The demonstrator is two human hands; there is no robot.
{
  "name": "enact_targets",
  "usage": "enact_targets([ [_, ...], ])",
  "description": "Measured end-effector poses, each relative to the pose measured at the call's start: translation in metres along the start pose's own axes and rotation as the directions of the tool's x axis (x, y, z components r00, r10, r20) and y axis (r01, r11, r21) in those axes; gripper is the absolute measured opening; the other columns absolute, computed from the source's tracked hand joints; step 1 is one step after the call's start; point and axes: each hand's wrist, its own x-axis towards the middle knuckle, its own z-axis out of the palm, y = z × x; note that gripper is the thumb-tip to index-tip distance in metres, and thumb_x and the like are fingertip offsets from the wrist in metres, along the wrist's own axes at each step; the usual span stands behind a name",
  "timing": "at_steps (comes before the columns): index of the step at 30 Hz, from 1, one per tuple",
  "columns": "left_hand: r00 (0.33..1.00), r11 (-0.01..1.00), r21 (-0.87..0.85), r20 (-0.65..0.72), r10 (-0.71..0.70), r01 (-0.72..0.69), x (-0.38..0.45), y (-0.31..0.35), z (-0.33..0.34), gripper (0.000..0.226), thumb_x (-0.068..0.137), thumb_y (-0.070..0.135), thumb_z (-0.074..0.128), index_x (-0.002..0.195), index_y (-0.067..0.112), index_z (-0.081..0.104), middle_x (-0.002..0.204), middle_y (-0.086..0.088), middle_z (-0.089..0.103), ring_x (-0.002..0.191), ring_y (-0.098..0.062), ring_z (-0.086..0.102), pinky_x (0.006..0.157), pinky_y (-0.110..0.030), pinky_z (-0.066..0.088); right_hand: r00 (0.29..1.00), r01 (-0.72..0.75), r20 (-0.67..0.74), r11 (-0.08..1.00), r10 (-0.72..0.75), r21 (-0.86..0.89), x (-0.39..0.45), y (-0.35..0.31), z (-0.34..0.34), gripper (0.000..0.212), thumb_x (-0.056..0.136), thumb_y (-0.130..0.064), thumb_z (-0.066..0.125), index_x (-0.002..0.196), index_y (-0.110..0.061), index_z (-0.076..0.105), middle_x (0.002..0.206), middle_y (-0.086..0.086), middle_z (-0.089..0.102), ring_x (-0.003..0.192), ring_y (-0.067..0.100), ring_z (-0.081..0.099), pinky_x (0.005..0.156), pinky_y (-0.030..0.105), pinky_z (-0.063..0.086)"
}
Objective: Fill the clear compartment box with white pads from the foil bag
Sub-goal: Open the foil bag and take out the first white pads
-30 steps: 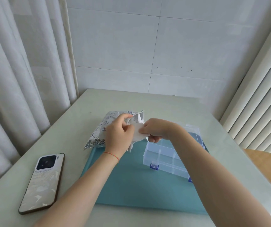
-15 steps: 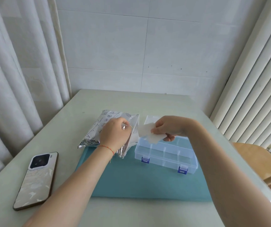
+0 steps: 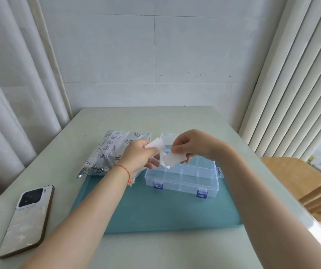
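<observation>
Our clear plastic compartment box [image 3: 182, 176] sits open and looks empty. The shiny foil bag [image 3: 113, 151] lies left of it. Now our left hand [image 3: 139, 157] and right hand [image 3: 191, 146] have lifted above the box, each pinching soft white pads [image 3: 172, 158] and pulling them apart.

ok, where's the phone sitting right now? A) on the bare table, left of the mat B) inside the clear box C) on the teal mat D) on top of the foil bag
A: the phone lies face down on the table, left of the teal mat, apart from it.
</observation>
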Motion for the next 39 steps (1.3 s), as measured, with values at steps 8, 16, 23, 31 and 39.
enact_targets([
  [8,0.991,0.978,-0.164,0.061,-0.122,0.131,0.002,0.004,0.006,0.011,0.096,0.006,0.051,0.094,0.004,0.061,0.077,-0.015,0.070,0.063,-0.030,0.067,0.054,-0.029,0.057,0.996,0.036,-0.091,0.993,-0.025,0.113,0.005,0.005,-0.001,0.013,0.087,-0.008,0.070,0.093,0.003,0.069,0.077,0.011,0.070,0.059,0.021,0.063,0.062,0.026,0.052],
  [16,0.977,0.927,-0.325,0.164,-0.138,0.185,0.004,0.000,0.003,0.024,0.100,0.012,0.042,0.103,-0.002,0.062,0.085,-0.019,0.069,0.070,-0.032,0.070,0.054,-0.029,0.057,0.966,0.054,-0.253,0.998,-0.057,-0.019,0.015,-0.003,0.020,0.020,0.081,-0.025,0.078,0.075,-0.012,0.064,0.058,-0.001,0.059,0.045,0.014,0.050,0.047,0.023,0.041],
  [23,0.978,0.930,-0.343,0.199,-0.068,0.134,0.004,-0.008,0.001,0.021,0.098,0.001,0.047,0.113,-0.004,0.061,0.098,-0.021,0.069,0.072,-0.026,0.072,0.057,-0.025,0.057,0.919,0.018,-0.387,0.990,-0.070,-0.137,0.023,-0.005,0.034,0.025,0.086,-0.035,0.070,0.078,-0.012,0.067,0.052,-0.006,0.056,0.041,0.007,0.046,0.044,0.017,0.037],
  [31,0.980,0.877,-0.450,0.169,-0.101,0.168,0.007,-0.008,0.000,0.028,0.099,-0.003,0.033,0.105,0.005,0.059,0.094,-0.021,0.068,0.066,-0.022,0.072,0.047,-0.021,0.051,0.889,0.211,-0.453,0.938,-0.068,0.275,0.012,0.001,0.012,0.037,0.089,0.006,0.055,0.119,-0.016,0.054,0.088,0.013,0.069,0.063,0.027,0.070,0.061,0.032,0.058],
  [39,0.935,0.745,-0.585,0.323,-0.148,0.320,0.009,-0.003,0.007,0.040,0.104,0.034,0.034,0.125,0.008,0.056,0.095,-0.018,0.066,0.069,-0.025,0.068,0.043,-0.020,0.045,0.957,0.056,-0.277,0.993,-0.083,-0.106,0.009,-0.009,0.024,0.010,0.085,-0.017,0.072,0.084,-0.009,0.066,0.062,-0.005,0.057,0.050,0.007,0.047,0.050,0.019,0.037],
])
